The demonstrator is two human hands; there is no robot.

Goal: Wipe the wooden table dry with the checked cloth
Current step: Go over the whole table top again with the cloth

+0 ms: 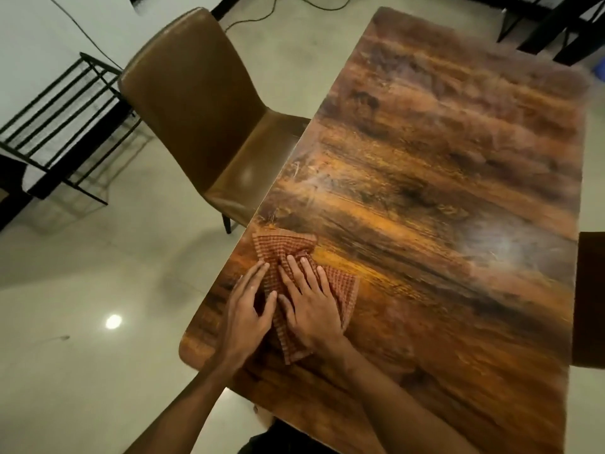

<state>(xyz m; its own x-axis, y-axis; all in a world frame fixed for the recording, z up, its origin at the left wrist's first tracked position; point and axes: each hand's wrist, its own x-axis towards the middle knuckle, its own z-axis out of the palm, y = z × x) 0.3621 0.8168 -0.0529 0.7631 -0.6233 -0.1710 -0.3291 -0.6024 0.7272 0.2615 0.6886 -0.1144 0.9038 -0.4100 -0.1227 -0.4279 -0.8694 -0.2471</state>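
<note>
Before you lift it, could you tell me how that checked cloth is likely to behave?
The cloth is probably floppy: it lies bunched and creased under the left hand and right hand. It looks thin, so likely light. On the glossy table it should slide easily.

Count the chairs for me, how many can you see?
2. One brown chair stands at the table's left side, and a dark edge that looks like another chair shows at the right. More may be hidden out of view.
</note>
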